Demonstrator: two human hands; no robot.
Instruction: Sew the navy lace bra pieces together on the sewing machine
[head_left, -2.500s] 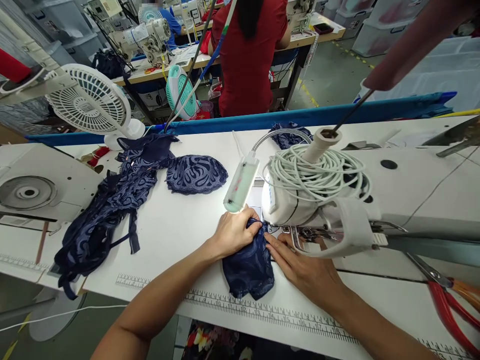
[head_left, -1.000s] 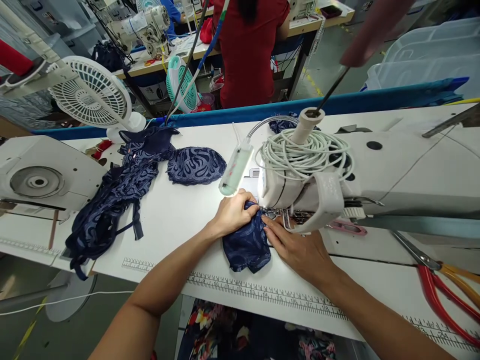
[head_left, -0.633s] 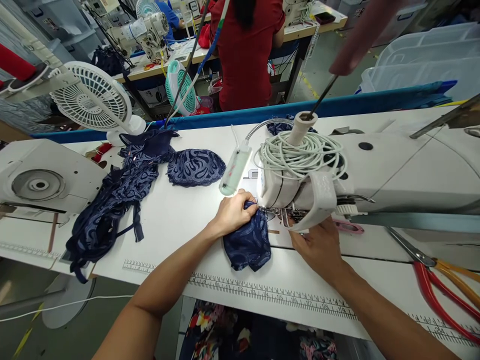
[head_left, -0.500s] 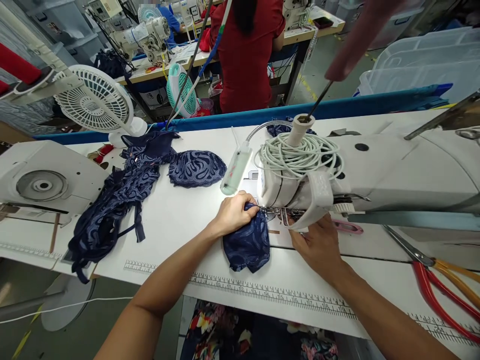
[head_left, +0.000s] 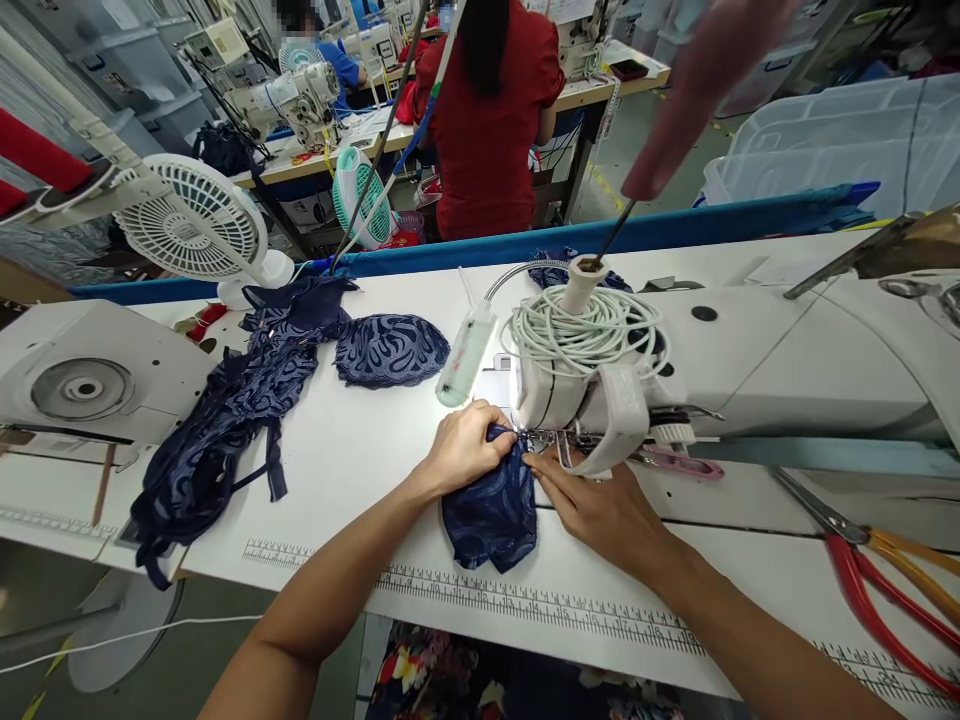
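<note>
A navy lace fabric piece [head_left: 491,515] lies on the white table, its upper edge at the needle area of the sewing machine [head_left: 577,400]. My left hand [head_left: 471,445] is closed on the upper left of that piece, thumb pressing on top. Just right of it, my right hand [head_left: 600,500] reaches its fingertips to the piece's upper right edge, beside the presser foot. Whether those fingertips pinch the cloth is hard to make out. A coil of pale cord [head_left: 585,325] sits on the machine head, and a lamp tube [head_left: 466,355] hangs left of it.
More navy lace pieces [head_left: 225,420] are heaped at the left, with a single lace cup [head_left: 391,350] beside them. Red-and-orange-handled scissors [head_left: 862,540] lie at the right. Left stand a second machine [head_left: 97,375] and a white fan [head_left: 191,215]. A person in red [head_left: 487,120] sits beyond the table.
My right hand has moved left from beneath the machine head to the fabric's upper right edge. My left hand stays on the fabric. The view has shifted slightly.
</note>
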